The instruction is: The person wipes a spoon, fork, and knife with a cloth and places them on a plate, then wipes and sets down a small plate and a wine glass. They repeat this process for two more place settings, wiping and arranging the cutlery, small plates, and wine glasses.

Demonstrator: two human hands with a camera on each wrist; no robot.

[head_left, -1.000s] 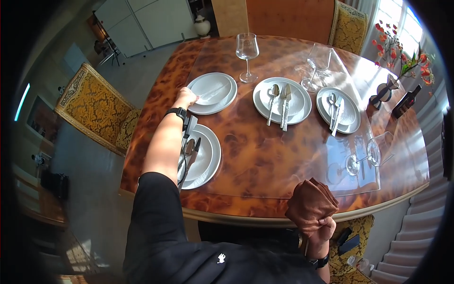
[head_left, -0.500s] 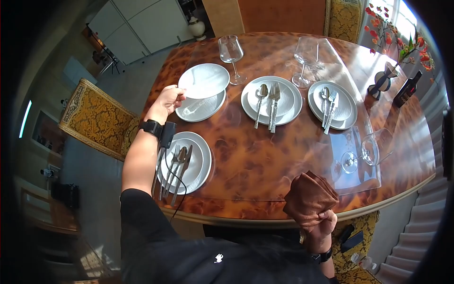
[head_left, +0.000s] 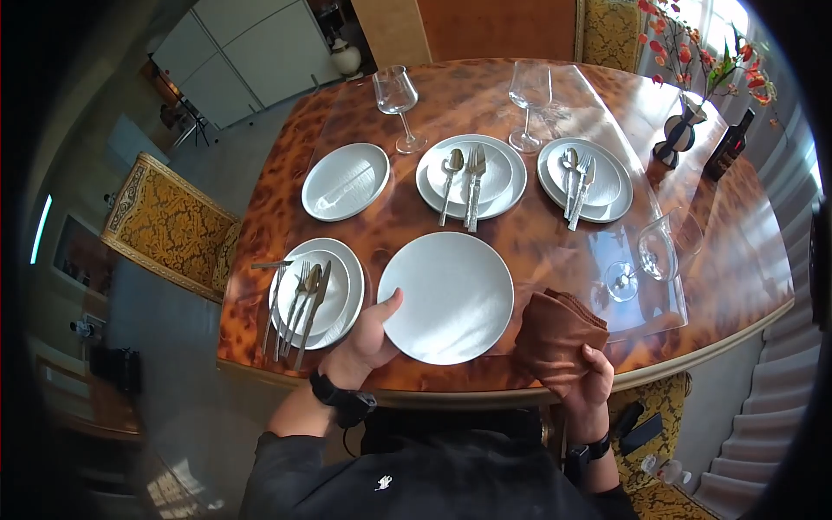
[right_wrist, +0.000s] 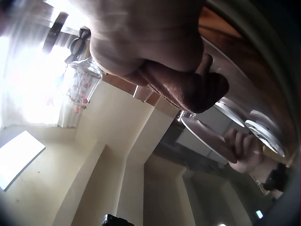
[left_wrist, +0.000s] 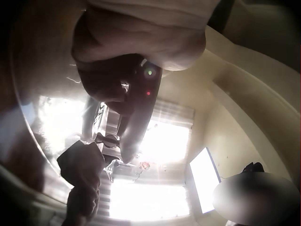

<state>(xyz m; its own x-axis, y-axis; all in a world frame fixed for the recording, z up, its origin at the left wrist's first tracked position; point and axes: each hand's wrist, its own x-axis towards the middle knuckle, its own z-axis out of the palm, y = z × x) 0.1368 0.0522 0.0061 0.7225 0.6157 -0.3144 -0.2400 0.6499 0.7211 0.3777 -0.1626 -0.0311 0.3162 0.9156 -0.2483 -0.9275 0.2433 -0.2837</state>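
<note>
My left hand [head_left: 368, 338] grips a round white plate [head_left: 449, 295] by its left edge, thumb over the rim. In the head view the plate overlaps the near middle of the table; the left wrist view has it nearly edge-on, fingers beneath. On the right, my right hand [head_left: 594, 381] pinches a folded brown cloth napkin [head_left: 559, 338] near the table's front edge. The right wrist view shows the napkin [right_wrist: 169, 89] under the palm and, beyond it, the held plate [right_wrist: 207, 136]. A single white plate [head_left: 345, 182] lies at the far left.
Stacked plates with cutlery stand at the near left [head_left: 351, 303], back middle [head_left: 429, 186] and back right [head_left: 615, 186]. Two upright wine glasses [head_left: 396, 95] are behind them; another wine glass [head_left: 657, 251] lies on its side. A vase [head_left: 679, 134] and dark bottle [head_left: 732, 147] stand far right.
My left hand has lifted the upper plate off the far-left plate and brought it toward my body, to the near middle. The right hand stays near the front edge with the napkin.
</note>
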